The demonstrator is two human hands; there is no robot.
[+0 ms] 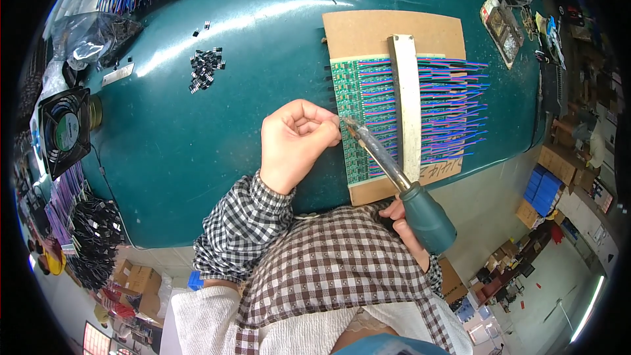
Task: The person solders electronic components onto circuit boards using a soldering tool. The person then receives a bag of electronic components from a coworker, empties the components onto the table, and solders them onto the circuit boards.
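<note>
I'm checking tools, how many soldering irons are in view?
1: the soldering iron in the right hand, its tip over the green circuit boards near the left hand. Others may be hidden at the cluttered edges.

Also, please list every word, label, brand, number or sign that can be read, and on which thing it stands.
I point out writing without copying it.
Cardboard sheet: dark handwritten marks near its lower right corner, not quoted.
Fan: green round centre label, too small to read.
Flat packet, upper right: any print is too blurred to read.
Green circuit boards: any markings are too small to read.
</note>
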